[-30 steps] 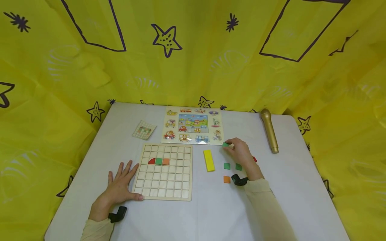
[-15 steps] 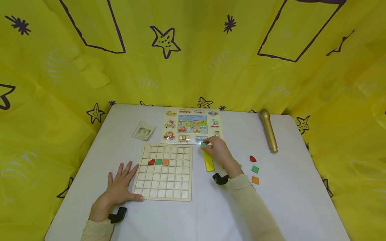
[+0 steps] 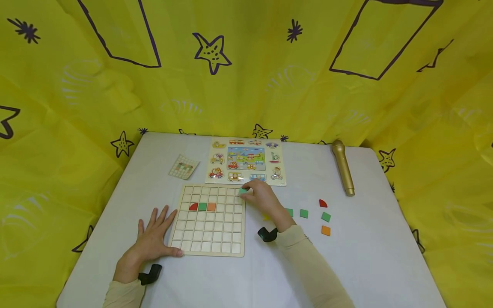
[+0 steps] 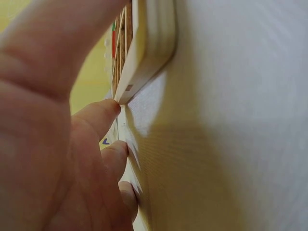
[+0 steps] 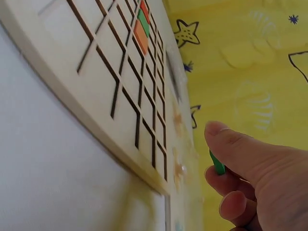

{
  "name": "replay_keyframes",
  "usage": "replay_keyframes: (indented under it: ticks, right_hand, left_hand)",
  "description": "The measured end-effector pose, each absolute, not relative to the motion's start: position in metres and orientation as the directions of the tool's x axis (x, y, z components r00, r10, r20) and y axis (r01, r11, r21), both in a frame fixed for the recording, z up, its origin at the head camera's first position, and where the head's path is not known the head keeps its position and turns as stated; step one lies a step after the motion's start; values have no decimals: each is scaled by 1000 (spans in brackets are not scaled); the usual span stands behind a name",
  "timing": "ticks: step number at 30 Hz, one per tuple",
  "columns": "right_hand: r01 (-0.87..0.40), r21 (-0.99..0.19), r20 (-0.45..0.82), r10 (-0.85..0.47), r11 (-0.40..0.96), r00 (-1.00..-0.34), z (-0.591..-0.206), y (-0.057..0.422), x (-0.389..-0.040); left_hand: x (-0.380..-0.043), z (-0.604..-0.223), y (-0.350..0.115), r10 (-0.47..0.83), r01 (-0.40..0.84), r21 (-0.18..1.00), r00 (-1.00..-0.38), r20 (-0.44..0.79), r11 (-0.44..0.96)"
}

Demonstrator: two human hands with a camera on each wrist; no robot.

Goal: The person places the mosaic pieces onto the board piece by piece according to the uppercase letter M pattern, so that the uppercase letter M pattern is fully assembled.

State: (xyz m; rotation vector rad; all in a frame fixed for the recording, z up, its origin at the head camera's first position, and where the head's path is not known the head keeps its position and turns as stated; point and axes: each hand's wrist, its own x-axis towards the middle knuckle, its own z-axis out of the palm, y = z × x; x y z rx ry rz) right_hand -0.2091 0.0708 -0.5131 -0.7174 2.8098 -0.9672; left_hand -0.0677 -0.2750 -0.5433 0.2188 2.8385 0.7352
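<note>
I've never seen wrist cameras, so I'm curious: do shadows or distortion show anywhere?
Left wrist view: a soft shadow spreads over the table beside the left hand; right wrist view: the edge of the board bows into a curve; head view: its sides look straight.

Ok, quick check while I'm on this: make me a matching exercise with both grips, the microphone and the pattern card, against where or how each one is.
1. Left grip
2. Right grip
3. Microphone
4. Pattern card

A. Pinching a green tile
B. Left of the vehicle puzzle
C. Fingers spread, at the left side of the grid board
D. Gold, toward the far right corner of the table

Pairs: 1-C, 2-A, 3-D, 4-B
</note>
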Motion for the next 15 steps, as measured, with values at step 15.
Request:
replay_keyframes:
  ticks: [15]
  right_hand:
    - [-498,-580,48,-584,644,-810,-524,30,-191]
  left_hand:
    - [-67,-541,-275,191,89,501,-969,-156,861]
